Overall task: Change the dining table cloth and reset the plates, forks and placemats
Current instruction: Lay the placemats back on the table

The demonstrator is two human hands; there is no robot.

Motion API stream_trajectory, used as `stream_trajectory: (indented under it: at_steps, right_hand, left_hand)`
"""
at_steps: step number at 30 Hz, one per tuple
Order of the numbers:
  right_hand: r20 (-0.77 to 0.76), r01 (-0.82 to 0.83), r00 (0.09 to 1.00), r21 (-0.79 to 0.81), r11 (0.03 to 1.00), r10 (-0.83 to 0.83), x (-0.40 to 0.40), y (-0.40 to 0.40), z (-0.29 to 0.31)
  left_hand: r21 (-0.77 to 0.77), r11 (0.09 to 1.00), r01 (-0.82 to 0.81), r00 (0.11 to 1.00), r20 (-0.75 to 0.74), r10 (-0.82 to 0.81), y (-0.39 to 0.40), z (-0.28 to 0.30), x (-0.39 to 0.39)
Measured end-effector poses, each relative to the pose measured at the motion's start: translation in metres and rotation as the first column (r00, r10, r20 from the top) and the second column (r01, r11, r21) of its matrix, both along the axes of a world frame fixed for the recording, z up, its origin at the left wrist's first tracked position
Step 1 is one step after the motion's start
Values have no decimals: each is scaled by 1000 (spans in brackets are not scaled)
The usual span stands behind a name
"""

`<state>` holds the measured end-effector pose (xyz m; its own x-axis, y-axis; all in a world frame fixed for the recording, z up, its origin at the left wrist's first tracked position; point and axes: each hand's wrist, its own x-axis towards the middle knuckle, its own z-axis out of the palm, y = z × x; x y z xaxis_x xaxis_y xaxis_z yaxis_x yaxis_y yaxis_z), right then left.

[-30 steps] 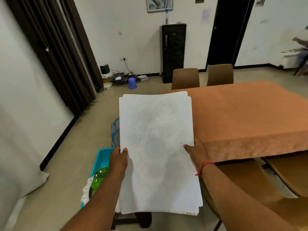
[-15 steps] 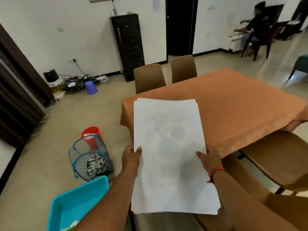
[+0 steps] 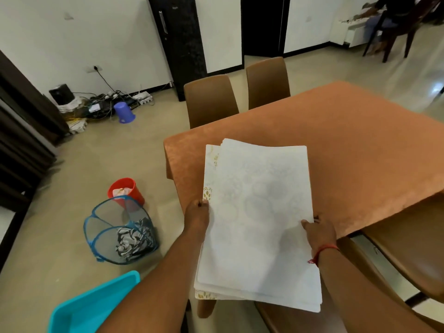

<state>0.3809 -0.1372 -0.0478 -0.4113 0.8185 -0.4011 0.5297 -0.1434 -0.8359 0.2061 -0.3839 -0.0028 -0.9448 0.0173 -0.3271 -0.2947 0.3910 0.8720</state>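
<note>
I hold a stack of white placemats point(image 3: 260, 217), plain backs up, over the near left corner of the table. My left hand point(image 3: 197, 216) grips the stack's left edge. My right hand point(image 3: 318, 233) grips its right edge, a red thread on the wrist. A mat lower in the stack sticks out at the left and shows a gold leaf print. An orange cloth point(image 3: 348, 145) covers the table and hangs over its near edge. I see no plates or forks.
Two brown chairs point(image 3: 211, 99) stand at the table's far end, more at the near right point(image 3: 408, 248). On the floor at left are a blue mesh basket point(image 3: 120, 234) holding cloth, a red bucket point(image 3: 127, 189) and a turquoise tub point(image 3: 93, 306). A person sits far right.
My view has swung right and down toward the table. The stack has moved over the table corner, and its mats have slid apart, baring a printed edge at the left.
</note>
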Motion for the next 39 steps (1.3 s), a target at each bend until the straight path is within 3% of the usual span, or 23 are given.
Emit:
stream_trajectory:
  at_steps: [6,12,18,22,25,31,33,35,37,39]
  right_hand:
    - [18,91,996,-78,993,-90,-5,25,-15]
    - [79,199,978,-49,979,-195,25,47,-25]
    - [10,341,940,-103,934,-342,51,48,-42]
    - [18,437,898,-137,889,-439,56,40,-53]
    - [9,479,876,-133,868,-482,55,33,-57]
    - [-17,563,821,-137,815,-571,44,18,-61]
    - [-21,591,802,-122,798,-597,39,12,-59]
    - [-20,615,784,-111,781,-620,33,3,-59]
    - [-27,632,771,-94,769,-637,29,-5,-59]
    - [-20,653,755,-70,754,-656,24,-11,-58]
  left_hand:
    - [-170,985,6,995,-95,-22,12,-4,-25]
    - [-482,847,225,922,-176,-345,33,-11,-45]
    - [-546,783,300,831,-254,-495,68,-9,-68]
    - [-630,714,305,735,-321,-597,88,-12,-87]
    - [-634,713,300,685,-376,-623,101,-9,-98]
    - [-699,650,298,490,-473,-733,123,0,-130]
    - [-774,555,304,404,-423,-811,121,-9,-134]
    - [-850,392,351,377,-255,-891,106,-35,-131]
    - [-866,245,435,451,-26,-892,85,-69,-118]
    - [-821,185,540,541,170,-824,67,-98,-107]
